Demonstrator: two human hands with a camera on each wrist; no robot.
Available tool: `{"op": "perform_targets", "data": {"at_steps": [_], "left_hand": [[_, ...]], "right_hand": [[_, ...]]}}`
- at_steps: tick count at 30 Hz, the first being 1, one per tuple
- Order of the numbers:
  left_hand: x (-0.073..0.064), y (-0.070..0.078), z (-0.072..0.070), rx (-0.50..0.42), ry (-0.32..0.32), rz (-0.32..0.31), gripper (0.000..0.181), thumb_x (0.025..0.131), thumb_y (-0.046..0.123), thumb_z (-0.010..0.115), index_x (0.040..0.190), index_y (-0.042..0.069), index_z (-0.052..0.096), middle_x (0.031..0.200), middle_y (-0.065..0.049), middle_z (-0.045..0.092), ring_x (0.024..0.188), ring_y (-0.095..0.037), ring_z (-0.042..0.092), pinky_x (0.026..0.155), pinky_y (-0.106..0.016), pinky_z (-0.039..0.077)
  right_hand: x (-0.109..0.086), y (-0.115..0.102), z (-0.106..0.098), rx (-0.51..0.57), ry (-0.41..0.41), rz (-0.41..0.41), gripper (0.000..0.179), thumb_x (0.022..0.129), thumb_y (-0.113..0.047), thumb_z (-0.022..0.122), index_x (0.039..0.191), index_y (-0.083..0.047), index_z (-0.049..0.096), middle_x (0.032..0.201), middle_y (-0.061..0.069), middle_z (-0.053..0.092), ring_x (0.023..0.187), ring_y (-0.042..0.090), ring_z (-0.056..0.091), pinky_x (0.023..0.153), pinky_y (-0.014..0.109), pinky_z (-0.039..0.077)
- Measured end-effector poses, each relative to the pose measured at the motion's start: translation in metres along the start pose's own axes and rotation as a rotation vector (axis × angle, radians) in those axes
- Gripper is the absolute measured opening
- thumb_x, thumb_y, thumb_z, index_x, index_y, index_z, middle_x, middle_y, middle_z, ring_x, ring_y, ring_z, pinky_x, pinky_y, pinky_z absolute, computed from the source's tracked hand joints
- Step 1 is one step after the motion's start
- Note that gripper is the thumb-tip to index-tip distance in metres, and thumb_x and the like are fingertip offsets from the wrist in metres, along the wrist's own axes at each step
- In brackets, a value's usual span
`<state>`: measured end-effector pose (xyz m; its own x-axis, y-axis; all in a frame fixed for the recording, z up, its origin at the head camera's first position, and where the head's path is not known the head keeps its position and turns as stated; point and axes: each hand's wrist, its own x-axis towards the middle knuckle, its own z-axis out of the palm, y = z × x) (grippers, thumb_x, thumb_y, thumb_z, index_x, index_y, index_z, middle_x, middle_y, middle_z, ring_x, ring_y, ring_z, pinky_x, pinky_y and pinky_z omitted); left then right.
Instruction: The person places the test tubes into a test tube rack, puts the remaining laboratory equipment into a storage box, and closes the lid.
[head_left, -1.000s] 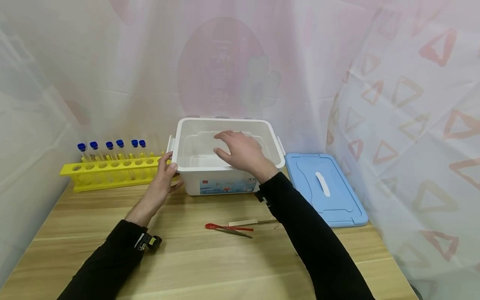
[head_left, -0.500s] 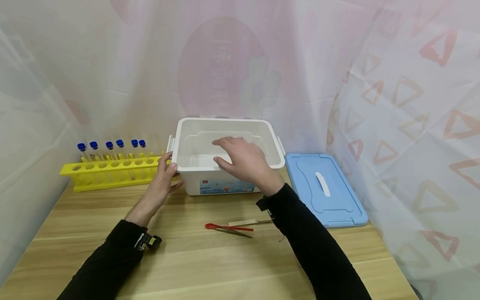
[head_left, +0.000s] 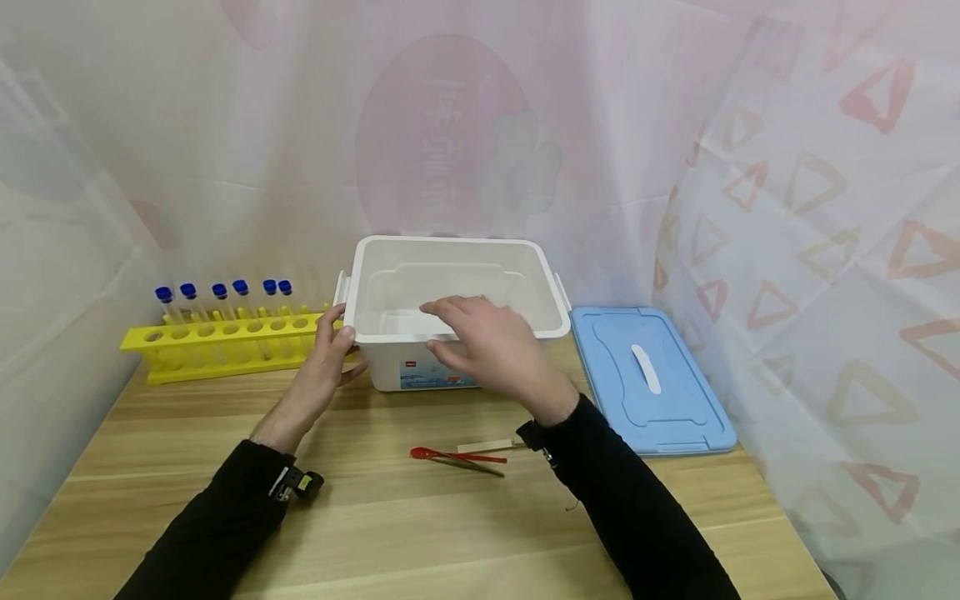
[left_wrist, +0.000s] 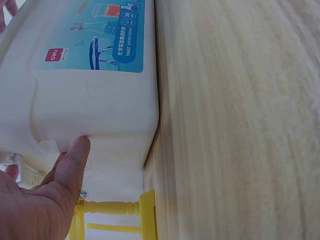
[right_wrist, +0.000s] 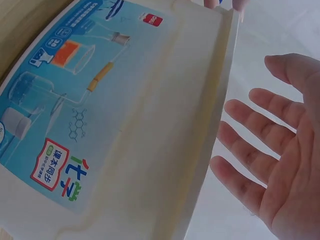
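Observation:
A white plastic storage box [head_left: 386, 367] stands lidless on the table, with a blue label [left_wrist: 100, 37] on its front. My left hand [head_left: 318, 371] holds the box at its left end, thumb near the rim; in the left wrist view one fingertip presses the end wall. Over the front rim hovers my right hand [head_left: 498, 350], palm down, its fingers spread and holding nothing. Seen in the right wrist view, that hand [right_wrist: 280, 150] is beside the rim, apart from it. Inside the box I see only bare white walls and floor.
Left of the box, a yellow test tube rack [head_left: 217, 332] carries several tubes with blue caps. A light blue lid [head_left: 645, 383] lies to the right. In front lie a red spoon [head_left: 427, 452], dark tweezers [head_left: 476, 467] and a pale-handled tool [head_left: 483, 447].
My right hand has drawn back from over the box's inside toward its front rim, fingers still spread. The left hand and the box have not moved.

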<state>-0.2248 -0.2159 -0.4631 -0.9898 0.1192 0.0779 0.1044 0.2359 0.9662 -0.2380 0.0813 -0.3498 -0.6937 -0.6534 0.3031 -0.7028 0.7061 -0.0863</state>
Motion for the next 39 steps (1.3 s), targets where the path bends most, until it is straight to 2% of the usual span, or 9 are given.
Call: {"op": "perform_targets", "data": {"at_steps": [6,13,19,23,30,34,39], "left_hand": [[0.001,0.000,0.000,-0.005,-0.001,-0.003,0.074,0.124,0.062,0.032,0.186,0.035,0.001,0.191,-0.031,0.022,0.174,-0.060,0.032,0.132,-0.084,0.042],[0.000,0.001,0.000,0.006,0.000,-0.003,0.070,0.126,0.057,0.032,0.185,0.034,0.003,0.190,-0.031,0.023,0.174,-0.061,0.032,0.131,-0.082,0.043],[0.000,0.000,0.000,0.004,0.002,-0.002,0.070,0.125,0.058,0.032,0.185,0.034,0.004,0.185,-0.033,0.028,0.174,-0.060,0.033,0.131,-0.083,0.043],[0.000,-0.001,0.000,0.003,0.003,0.000,0.073,0.124,0.061,0.032,0.185,0.034,0.004,0.183,-0.034,0.029,0.174,-0.060,0.033,0.131,-0.083,0.043],[0.001,-0.001,0.000,0.007,0.000,0.002,0.074,0.124,0.063,0.032,0.185,0.034,0.003,0.183,-0.034,0.028,0.173,-0.061,0.034,0.131,-0.083,0.043],[0.000,-0.001,-0.001,0.000,0.000,0.005,0.072,0.125,0.060,0.032,0.185,0.034,0.003,0.182,-0.034,0.029,0.173,-0.060,0.034,0.131,-0.083,0.043],[0.001,-0.001,0.000,0.007,0.004,0.003,0.070,0.125,0.057,0.031,0.185,0.034,0.004,0.183,-0.034,0.027,0.172,-0.061,0.035,0.131,-0.084,0.042]], "right_hand": [[-0.012,-0.006,0.002,-0.019,0.022,-0.035,0.048,0.117,-0.043,0.074,0.161,-0.024,0.070,0.155,-0.002,0.079,0.141,0.024,0.078,0.090,0.043,0.075],[-0.024,-0.011,0.007,-0.002,0.037,-0.086,0.047,0.115,-0.039,0.078,0.159,-0.023,0.071,0.150,-0.001,0.082,0.141,0.025,0.079,0.099,0.042,0.074],[-0.032,-0.014,0.013,-0.024,0.053,-0.124,0.046,0.113,-0.038,0.082,0.156,-0.023,0.073,0.152,-0.002,0.080,0.143,0.024,0.076,0.098,0.037,0.073],[-0.037,-0.016,0.016,-0.039,0.080,-0.179,0.046,0.111,-0.037,0.085,0.152,-0.021,0.075,0.148,-0.003,0.081,0.143,0.022,0.075,0.098,0.034,0.073],[-0.043,-0.018,0.025,-0.097,0.104,-0.307,0.045,0.108,-0.036,0.088,0.148,-0.019,0.078,0.142,-0.004,0.083,0.139,0.018,0.077,0.115,0.032,0.068],[-0.045,-0.020,0.034,-0.123,0.029,-0.336,0.045,0.109,-0.038,0.087,0.148,-0.020,0.078,0.143,-0.004,0.083,0.136,0.016,0.079,0.113,0.031,0.069],[-0.048,-0.025,0.046,-0.184,-0.168,-0.298,0.046,0.113,-0.043,0.080,0.154,-0.022,0.075,0.148,-0.005,0.081,0.134,0.015,0.079,0.107,0.030,0.071]]}}
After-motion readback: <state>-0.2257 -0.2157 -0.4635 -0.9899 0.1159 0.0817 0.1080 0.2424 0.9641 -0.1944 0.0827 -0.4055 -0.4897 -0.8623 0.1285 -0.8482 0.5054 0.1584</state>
